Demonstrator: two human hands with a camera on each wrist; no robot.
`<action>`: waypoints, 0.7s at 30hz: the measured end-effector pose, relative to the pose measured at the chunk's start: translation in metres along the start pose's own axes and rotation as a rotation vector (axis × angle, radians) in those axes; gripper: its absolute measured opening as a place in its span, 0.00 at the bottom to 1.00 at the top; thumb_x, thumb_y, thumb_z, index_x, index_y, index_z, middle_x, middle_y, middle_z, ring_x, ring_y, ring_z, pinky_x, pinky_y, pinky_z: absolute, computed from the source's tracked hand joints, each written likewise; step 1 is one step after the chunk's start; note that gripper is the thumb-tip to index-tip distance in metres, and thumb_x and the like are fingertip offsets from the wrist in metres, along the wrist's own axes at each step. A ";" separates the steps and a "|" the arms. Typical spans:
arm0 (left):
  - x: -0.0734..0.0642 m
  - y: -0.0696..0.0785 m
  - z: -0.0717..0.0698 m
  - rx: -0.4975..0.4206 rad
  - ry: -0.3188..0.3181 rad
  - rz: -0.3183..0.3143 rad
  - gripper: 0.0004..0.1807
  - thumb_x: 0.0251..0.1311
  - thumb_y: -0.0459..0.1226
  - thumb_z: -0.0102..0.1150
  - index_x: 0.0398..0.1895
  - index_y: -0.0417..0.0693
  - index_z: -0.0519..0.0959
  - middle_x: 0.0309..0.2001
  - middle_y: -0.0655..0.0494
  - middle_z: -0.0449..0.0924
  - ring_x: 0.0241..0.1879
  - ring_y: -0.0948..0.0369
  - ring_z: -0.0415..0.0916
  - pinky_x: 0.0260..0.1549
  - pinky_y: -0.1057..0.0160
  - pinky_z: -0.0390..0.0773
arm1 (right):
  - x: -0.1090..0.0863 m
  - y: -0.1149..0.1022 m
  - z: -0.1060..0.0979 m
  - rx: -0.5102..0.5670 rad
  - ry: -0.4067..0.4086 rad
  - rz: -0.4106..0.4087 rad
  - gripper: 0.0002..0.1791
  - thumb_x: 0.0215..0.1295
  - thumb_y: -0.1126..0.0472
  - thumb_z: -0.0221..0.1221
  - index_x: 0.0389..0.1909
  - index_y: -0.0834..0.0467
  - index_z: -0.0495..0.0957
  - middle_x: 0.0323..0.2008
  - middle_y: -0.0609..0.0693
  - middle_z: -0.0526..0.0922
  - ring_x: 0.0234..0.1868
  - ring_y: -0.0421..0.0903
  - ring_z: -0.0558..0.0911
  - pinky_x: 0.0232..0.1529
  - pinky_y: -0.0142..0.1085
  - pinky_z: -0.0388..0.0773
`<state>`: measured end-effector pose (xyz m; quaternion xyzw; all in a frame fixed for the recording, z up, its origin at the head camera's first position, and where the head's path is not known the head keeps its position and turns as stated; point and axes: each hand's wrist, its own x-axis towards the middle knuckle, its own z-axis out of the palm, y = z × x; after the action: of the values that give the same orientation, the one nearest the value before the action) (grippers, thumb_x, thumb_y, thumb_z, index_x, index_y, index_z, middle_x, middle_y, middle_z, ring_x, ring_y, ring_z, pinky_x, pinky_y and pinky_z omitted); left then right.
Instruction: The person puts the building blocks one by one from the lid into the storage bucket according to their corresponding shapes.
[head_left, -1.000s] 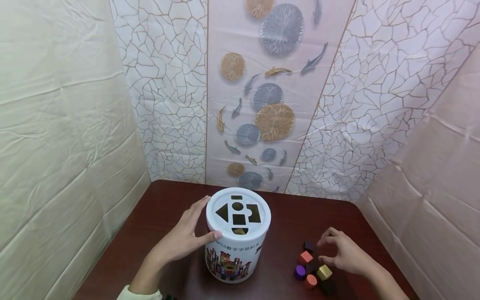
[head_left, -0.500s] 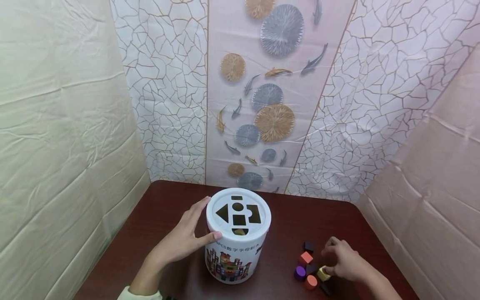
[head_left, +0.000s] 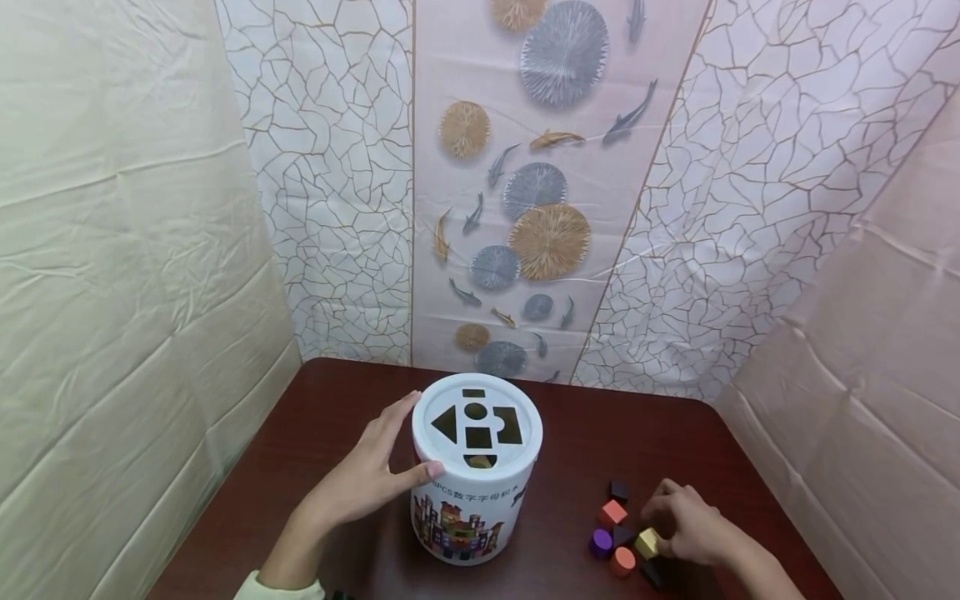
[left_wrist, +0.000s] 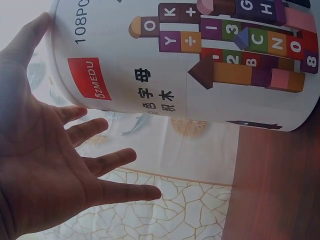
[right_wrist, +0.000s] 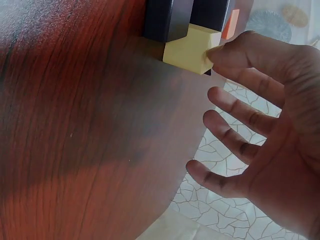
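Note:
A white block bucket (head_left: 468, 525) stands upright, its lid (head_left: 531, 425) cut with several shaped holes. On the bucket's left rests my left hand (head_left: 360, 475), thumb across the rim. The left wrist view has its other fingers straight and spread beside the bucket (left_wrist: 210, 107). To the right, a yellow block (head_left: 647, 543) lies in a small cluster, my right hand (head_left: 690, 523) at its right side. In the right wrist view the thumb and index finger pinch the edge of the yellow block (right_wrist: 187, 50); the index tip is partly hidden. The remaining fingers are spread.
Around the yellow block lie an orange cube (head_left: 612, 512), a purple cylinder (head_left: 601, 543), an orange cylinder (head_left: 622, 561) and several dark blocks (head_left: 618, 491). The dark red table (head_left: 352, 400) ends at patterned cloth (head_left: 330, 292) behind and cloth on both sides.
My right hand has come down from above the cluster to the yellow block, its thumb and index finger closing in on it. The left hand and the bucket have stayed put.

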<state>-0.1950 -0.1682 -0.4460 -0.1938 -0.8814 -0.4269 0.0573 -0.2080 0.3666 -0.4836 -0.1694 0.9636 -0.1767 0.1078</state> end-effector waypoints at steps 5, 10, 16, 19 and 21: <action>0.000 0.000 0.000 0.001 -0.003 -0.003 0.60 0.64 0.66 0.74 0.91 0.73 0.48 0.91 0.54 0.50 0.88 0.40 0.51 0.75 0.21 0.64 | -0.002 0.002 0.003 0.035 -0.033 0.007 0.21 0.50 0.72 0.76 0.43 0.47 0.90 0.46 0.47 0.78 0.50 0.57 0.75 0.32 0.66 0.74; 0.001 0.000 0.000 -0.001 -0.005 -0.006 0.60 0.64 0.66 0.74 0.91 0.74 0.47 0.91 0.55 0.50 0.88 0.41 0.51 0.75 0.21 0.64 | 0.000 0.004 0.005 0.037 -0.040 0.031 0.18 0.53 0.70 0.79 0.39 0.46 0.88 0.46 0.47 0.78 0.49 0.56 0.75 0.32 0.62 0.75; 0.001 -0.001 0.000 0.002 0.000 -0.004 0.60 0.63 0.66 0.74 0.91 0.73 0.47 0.91 0.55 0.50 0.88 0.40 0.51 0.75 0.20 0.64 | 0.002 0.006 0.004 0.013 -0.045 0.065 0.14 0.56 0.64 0.81 0.37 0.45 0.88 0.46 0.47 0.78 0.49 0.56 0.75 0.34 0.68 0.76; 0.001 -0.001 0.000 0.001 0.001 -0.003 0.60 0.63 0.66 0.74 0.91 0.73 0.48 0.91 0.55 0.51 0.88 0.40 0.52 0.75 0.21 0.64 | 0.002 0.007 0.001 0.014 -0.047 0.072 0.13 0.57 0.63 0.81 0.38 0.45 0.88 0.47 0.47 0.78 0.50 0.56 0.76 0.35 0.73 0.76; 0.001 0.000 0.000 0.002 0.001 -0.001 0.60 0.63 0.66 0.74 0.91 0.73 0.48 0.91 0.55 0.51 0.88 0.40 0.52 0.75 0.21 0.64 | 0.001 0.006 -0.001 0.007 -0.038 0.069 0.13 0.57 0.61 0.82 0.38 0.46 0.88 0.47 0.47 0.78 0.50 0.56 0.76 0.34 0.74 0.75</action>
<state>-0.1960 -0.1682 -0.4461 -0.1931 -0.8819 -0.4263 0.0579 -0.2110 0.3713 -0.4856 -0.1390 0.9659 -0.1731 0.1328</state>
